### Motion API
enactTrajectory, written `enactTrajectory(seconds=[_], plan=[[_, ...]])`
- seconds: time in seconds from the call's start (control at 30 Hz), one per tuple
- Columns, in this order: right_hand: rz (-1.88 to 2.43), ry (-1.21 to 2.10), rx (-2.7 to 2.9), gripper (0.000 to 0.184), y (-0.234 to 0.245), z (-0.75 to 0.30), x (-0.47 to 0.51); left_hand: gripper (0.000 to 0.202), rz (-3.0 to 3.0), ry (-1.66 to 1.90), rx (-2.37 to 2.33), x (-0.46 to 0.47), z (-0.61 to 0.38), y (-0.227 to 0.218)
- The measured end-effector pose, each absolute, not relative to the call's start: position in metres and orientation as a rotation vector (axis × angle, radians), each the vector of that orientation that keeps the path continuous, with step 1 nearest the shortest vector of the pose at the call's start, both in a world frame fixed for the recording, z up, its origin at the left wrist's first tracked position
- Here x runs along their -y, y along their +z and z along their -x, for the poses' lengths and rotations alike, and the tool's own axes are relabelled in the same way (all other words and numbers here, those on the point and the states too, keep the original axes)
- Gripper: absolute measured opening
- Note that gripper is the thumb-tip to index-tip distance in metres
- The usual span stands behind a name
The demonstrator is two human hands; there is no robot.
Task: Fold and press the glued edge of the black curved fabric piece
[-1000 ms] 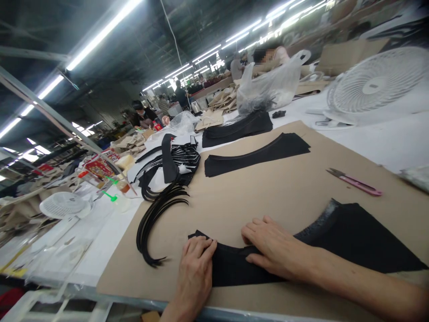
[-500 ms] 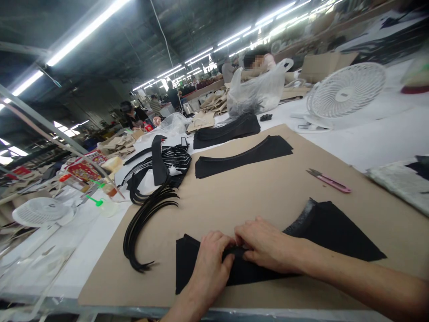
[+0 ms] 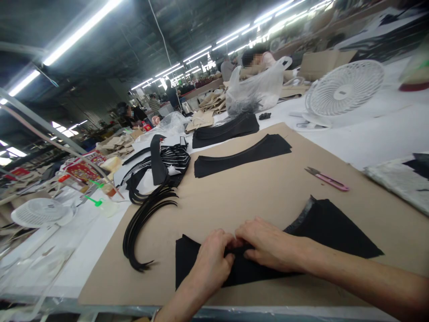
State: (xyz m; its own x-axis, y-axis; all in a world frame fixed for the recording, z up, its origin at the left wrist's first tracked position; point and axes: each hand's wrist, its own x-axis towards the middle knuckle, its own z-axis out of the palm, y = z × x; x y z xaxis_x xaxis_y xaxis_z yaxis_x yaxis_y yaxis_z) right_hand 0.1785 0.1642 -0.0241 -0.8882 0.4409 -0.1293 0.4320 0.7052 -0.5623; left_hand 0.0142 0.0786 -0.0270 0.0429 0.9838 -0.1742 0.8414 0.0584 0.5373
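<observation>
A curved piece of black fabric (image 3: 338, 230) lies across the near part of the brown board (image 3: 214, 201). My left hand (image 3: 216, 255) pinches its upper curved edge between thumb and bent fingers. Close beside it, my right hand (image 3: 264, 243) is closed on the same edge, fingertips almost meeting those of the left. The fingers hide the bit of edge between them. To the right, a greyish strip shows along the fabric's curved edge. Farther up the board rests a similar stack of black curved pieces (image 3: 241, 156).
Pink-handled thread snips (image 3: 326, 179) lie on the board's right. A bundle of thin black strips (image 3: 139, 232) curves at the left. Behind are another black stack (image 3: 226, 130), a clear plastic bag (image 3: 256, 91) and a white fan (image 3: 345, 87). Green-tipped bottles (image 3: 106, 208) stand left.
My hands have barely moved; the left shifts very slightly right along the fabric edge, and the fingertips sit closer together. The view has shifted a little.
</observation>
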Motion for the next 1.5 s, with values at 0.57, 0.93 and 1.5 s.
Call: enactTrajectory(seconds=[0.57, 0.93, 1.5], plan=[[0.408, 0.655, 2.773, 0.016, -0.060, -0.202, -0.153, 0.033, -2.440, 0.477, -1.865, -0.043, -0.021, -0.064], [0.221, 0.376, 2.824, 0.014, -0.062, -0.210, -0.159, 0.046, -2.507, 0.627, -1.848, -0.034, -0.024, -0.067], [0.163, 0.208, 2.863, 0.021, -0.058, -0.220, -0.146, 0.055, -2.637, 0.707, -1.868, -0.011, -0.019, -0.079]])
